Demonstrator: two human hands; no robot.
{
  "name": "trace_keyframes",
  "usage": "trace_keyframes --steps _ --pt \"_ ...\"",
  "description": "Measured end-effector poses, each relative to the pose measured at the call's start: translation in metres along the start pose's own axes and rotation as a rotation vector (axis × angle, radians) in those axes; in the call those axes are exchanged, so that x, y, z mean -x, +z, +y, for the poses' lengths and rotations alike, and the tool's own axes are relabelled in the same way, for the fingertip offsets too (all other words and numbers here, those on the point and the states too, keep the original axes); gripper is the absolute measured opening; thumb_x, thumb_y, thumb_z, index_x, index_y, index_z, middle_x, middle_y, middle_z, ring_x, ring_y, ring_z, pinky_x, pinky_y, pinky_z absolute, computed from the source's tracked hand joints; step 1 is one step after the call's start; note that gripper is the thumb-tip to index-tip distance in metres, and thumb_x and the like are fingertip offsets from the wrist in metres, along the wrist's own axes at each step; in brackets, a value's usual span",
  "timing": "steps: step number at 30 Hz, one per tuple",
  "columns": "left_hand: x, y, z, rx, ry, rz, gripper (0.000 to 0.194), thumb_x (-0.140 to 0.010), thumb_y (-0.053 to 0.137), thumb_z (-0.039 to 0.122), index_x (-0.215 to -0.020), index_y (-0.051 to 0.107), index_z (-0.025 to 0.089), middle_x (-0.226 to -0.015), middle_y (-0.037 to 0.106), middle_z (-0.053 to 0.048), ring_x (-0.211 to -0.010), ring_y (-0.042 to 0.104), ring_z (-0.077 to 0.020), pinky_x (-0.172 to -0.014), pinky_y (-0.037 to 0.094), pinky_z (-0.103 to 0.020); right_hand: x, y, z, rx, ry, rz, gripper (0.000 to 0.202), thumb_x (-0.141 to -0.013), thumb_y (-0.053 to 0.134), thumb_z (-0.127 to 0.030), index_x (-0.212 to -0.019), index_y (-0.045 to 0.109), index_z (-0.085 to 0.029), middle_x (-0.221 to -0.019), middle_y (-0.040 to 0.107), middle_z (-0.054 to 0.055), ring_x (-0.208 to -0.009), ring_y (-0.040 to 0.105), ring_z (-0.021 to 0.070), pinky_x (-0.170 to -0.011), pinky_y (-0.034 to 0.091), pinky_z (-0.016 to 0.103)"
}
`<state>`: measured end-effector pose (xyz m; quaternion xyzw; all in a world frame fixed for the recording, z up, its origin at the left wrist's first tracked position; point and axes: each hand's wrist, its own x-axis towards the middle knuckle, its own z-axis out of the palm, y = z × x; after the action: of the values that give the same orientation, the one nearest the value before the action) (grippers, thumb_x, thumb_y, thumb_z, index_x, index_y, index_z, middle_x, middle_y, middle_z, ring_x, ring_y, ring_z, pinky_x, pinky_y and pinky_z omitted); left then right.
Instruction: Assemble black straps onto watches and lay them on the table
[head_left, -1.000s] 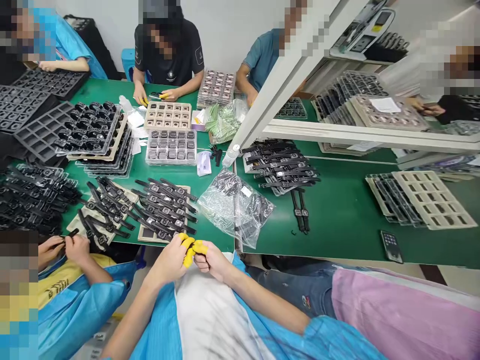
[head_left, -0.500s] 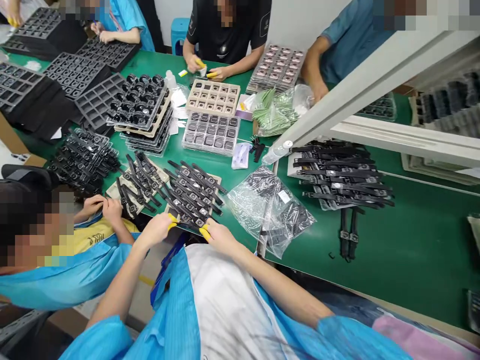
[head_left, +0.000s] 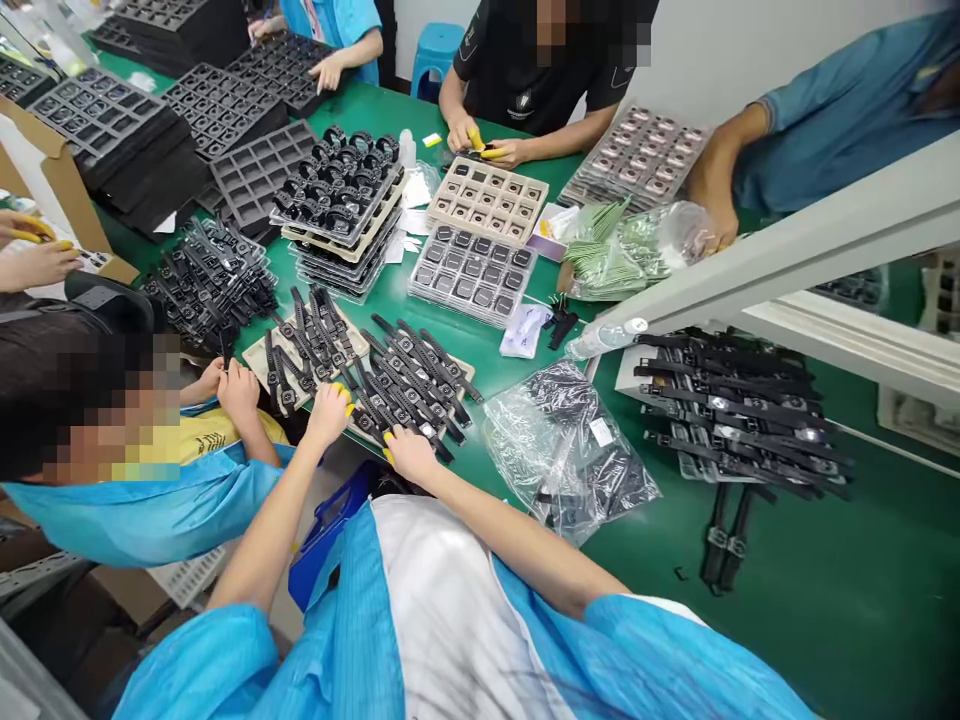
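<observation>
My left hand (head_left: pixel 328 414) and my right hand (head_left: pixel 411 456), both with yellow finger covers, are at the near edge of a pile of black smartwatches (head_left: pixel 412 375). Between them lies one black smartwatch (head_left: pixel 365 422), its strap stretched from hand to hand. My left fingers close on the strap's left end and my right fingers on its right end; the fingertips are partly hidden. Under the pile shows the rim of a beige tray (head_left: pixel 466 372). Just to the left, a second beige tray (head_left: pixel 257 358) carries more black smartwatches (head_left: pixel 319 335).
To the right lie a clear plastic bag (head_left: pixel 570 450) and another heap of watches (head_left: pixel 739 410). Stacked trays (head_left: pixel 341 240) stand at the back on the green table (head_left: pixel 817 550). A co-worker's hands (head_left: pixel 238 388) are close on my left. A white frame post (head_left: pixel 787 255) slants across the right.
The view has shifted, so the table things sit further right. My hands have come over the near edge of the pile with the smartwatch. The co-worker across the back has stretched out an arm.
</observation>
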<state>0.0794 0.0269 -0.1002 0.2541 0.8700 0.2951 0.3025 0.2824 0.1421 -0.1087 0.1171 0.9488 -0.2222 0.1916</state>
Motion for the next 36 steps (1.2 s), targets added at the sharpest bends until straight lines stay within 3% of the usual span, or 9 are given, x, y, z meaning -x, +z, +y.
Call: trace_keyframes --steps 3,6,9,11,14,24,27,31,36 --pt "0.046 0.034 -0.007 0.269 -0.244 0.177 0.007 -0.091 0.061 0.019 -0.096 0.057 0.02 -0.122 0.06 -0.016 -0.131 0.051 -0.0328 -0.12 0.034 -0.058 -0.004 -0.019 0.04 -0.008 0.051 0.099 0.033 -0.106 0.044 -0.037 -0.129 0.059 -0.018 -0.129 0.058 0.017 -0.116 0.056 0.029 -0.093 0.052 0.037" --pt "0.081 0.081 -0.007 0.577 -0.493 0.191 0.014 -0.094 0.049 0.013 -0.105 0.055 0.017 -0.109 0.066 -0.015 -0.102 0.069 -0.0264 -0.097 0.057 -0.054 -0.028 -0.049 0.095 -0.063 0.238 0.265 0.044 -0.107 0.041 -0.036 -0.143 0.049 -0.013 -0.137 0.053 0.02 -0.125 0.049 0.0316 -0.106 0.044 0.042" --pt "0.087 0.116 -0.001 0.842 -0.637 0.152 0.02 -0.089 0.047 0.004 -0.101 0.058 0.015 -0.096 0.071 -0.011 -0.086 0.074 -0.0199 -0.091 0.061 -0.042 -0.06 -0.075 0.143 -0.104 0.42 0.264 0.053 -0.106 0.04 -0.037 -0.151 0.04 -0.009 -0.147 0.047 0.023 -0.134 0.041 0.0333 -0.111 0.038 0.045" --pt "0.081 0.126 0.003 0.961 -0.71 0.162 0.02 -0.087 0.048 0.003 -0.098 0.06 0.015 -0.09 0.071 -0.009 -0.08 0.073 -0.017 -0.09 0.061 -0.037 -0.078 -0.084 0.162 -0.121 0.459 0.199 0.05 -0.105 0.043 -0.041 -0.145 0.049 -0.011 -0.143 0.052 0.022 -0.132 0.045 0.0336 -0.107 0.041 0.046" --pt "0.069 0.125 0.007 1.068 -0.805 0.176 0.015 -0.087 0.052 0.005 -0.094 0.061 0.014 -0.084 0.07 -0.008 -0.071 0.071 -0.016 -0.086 0.06 -0.034 -0.096 -0.088 0.171 -0.14 0.455 0.151 0.042 -0.103 0.049 -0.044 -0.127 0.062 -0.013 -0.131 0.06 0.02 -0.123 0.054 0.0318 -0.101 0.045 0.043" --pt "0.062 0.102 0.012 1.201 -0.877 0.112 0.004 -0.087 0.056 0.02 -0.088 0.06 0.018 -0.069 0.065 -0.005 -0.058 0.064 -0.0171 -0.063 0.053 -0.028 -0.098 -0.096 0.164 -0.25 0.453 0.234 0.031 -0.098 0.051 -0.035 -0.117 0.063 -0.015 -0.13 0.06 0.019 -0.126 0.053 0.0318 -0.103 0.043 0.042" --pt "0.065 0.099 0.015 1.217 -0.814 0.142 0.009 -0.087 0.053 0.021 -0.094 0.059 0.02 -0.07 0.063 -0.003 -0.056 0.061 -0.0154 -0.06 0.051 -0.026 -0.096 -0.104 0.161 -0.336 0.476 0.27 0.027 -0.099 0.049 -0.034 -0.114 0.062 -0.016 -0.127 0.061 0.018 -0.119 0.059 0.0302 -0.098 0.045 0.04" --pt "0.073 0.096 0.014 1.244 -0.631 0.292 0.017 -0.084 0.05 0.02 -0.1 0.056 0.024 -0.081 0.065 -0.002 -0.063 0.063 -0.0162 -0.059 0.049 -0.026 -0.085 -0.117 0.158 -0.515 0.53 0.294 0.031 -0.098 0.053 -0.044 -0.111 0.059 -0.017 -0.118 0.065 0.018 -0.104 0.066 0.0314 -0.087 0.048 0.039" --pt "0.078 0.068 0.017 1.047 -0.4 0.397 0.031 -0.073 0.061 0.023 -0.103 0.057 0.028 -0.082 0.06 0.003 -0.063 0.057 -0.0148 -0.06 0.048 -0.024 -0.036 -0.126 0.173 -0.878 0.481 0.318 0.038 -0.089 0.065 -0.057 -0.093 0.059 -0.02 -0.099 0.07 0.011 -0.095 0.069 0.0301 -0.082 0.051 0.038"
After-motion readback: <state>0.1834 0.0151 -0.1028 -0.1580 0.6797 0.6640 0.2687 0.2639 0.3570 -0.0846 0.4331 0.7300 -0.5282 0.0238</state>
